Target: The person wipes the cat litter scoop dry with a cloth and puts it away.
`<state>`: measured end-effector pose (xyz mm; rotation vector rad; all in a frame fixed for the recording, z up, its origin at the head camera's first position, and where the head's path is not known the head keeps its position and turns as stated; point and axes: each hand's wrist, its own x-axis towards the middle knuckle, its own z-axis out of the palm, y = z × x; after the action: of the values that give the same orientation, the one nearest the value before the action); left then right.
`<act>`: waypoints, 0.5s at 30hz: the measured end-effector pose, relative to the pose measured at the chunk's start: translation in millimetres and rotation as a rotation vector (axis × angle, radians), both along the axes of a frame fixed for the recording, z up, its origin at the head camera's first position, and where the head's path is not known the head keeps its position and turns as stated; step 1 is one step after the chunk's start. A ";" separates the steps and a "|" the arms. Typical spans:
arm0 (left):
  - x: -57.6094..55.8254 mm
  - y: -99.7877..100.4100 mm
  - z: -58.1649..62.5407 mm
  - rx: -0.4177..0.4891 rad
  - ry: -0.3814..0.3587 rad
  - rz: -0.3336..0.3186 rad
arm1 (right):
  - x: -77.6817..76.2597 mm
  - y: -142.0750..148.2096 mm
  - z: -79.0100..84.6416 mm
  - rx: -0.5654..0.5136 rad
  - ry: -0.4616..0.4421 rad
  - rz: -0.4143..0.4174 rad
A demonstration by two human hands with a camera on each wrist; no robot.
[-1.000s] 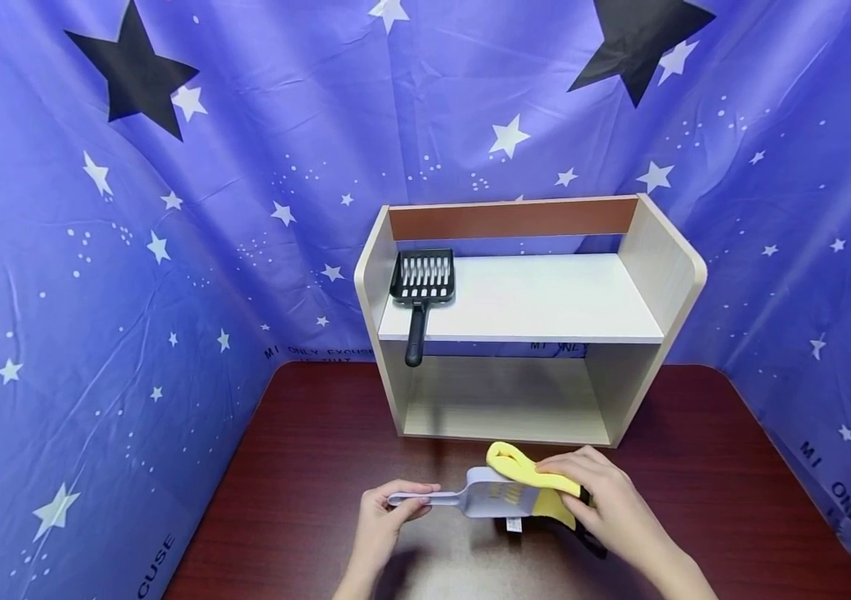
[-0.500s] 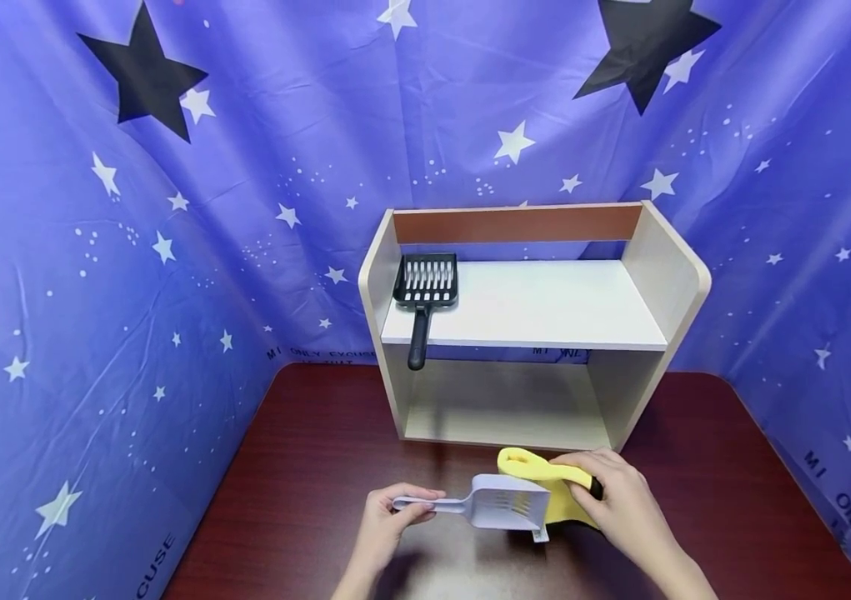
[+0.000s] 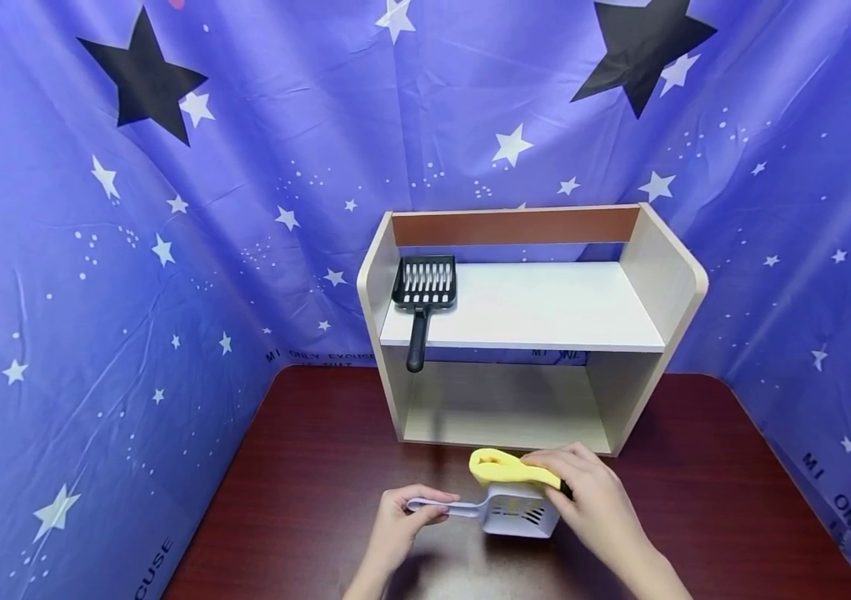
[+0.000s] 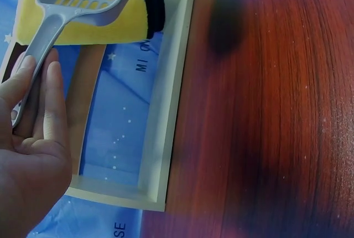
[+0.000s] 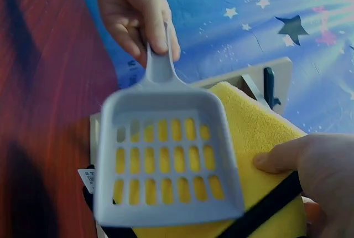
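Note:
In the head view my left hand (image 3: pixel 399 523) pinches the handle of a pale grey slotted litter scoop (image 3: pixel 519 527) between thumb and fingers. The scoop is held out sideways over the table, its basket toward the right. My right hand (image 3: pixel 588 493) grips a folded yellow cloth (image 3: pixel 503 468) with black trim, held against the back of the basket. In the right wrist view yellow shows through the slots of the scoop (image 5: pixel 166 163), and a white tag (image 5: pixel 87 180) sticks out on the left. The left wrist view shows the cloth (image 4: pixel 105 34) behind the basket.
Behind the hands stands a two-level wooden shelf (image 3: pixel 545 308). A black slotted scoop (image 3: pixel 423 287) lies at the left of its upper board, handle jutting over the front edge. The dark red table (image 3: pixel 305 467) is bounded by a blue star-printed curtain (image 3: pixel 305 167).
The yellow cloth first slid right toward the basket's end, then came back left behind the basket with my right hand. The grey scoop shifted slightly right, with its slots turned more into view.

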<state>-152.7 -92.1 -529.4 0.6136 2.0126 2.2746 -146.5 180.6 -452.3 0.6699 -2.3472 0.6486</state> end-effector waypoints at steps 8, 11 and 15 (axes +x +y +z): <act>-1.8 0.6 -1.8 0.004 -0.047 0.015 | 1.7 -7.4 -4.6 0.141 0.003 0.032; -2.2 -0.2 -3.7 0.015 -0.054 0.015 | 1.3 -6.8 -4.2 0.174 0.002 0.053; -2.5 -0.9 -5.7 0.024 -0.053 0.015 | 1.3 -4.4 -3.4 0.161 0.023 0.095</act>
<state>-155.2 -93.0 -535.1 0.5363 1.9755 2.3014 -145.1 176.2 -455.7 0.8596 -2.3756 0.4935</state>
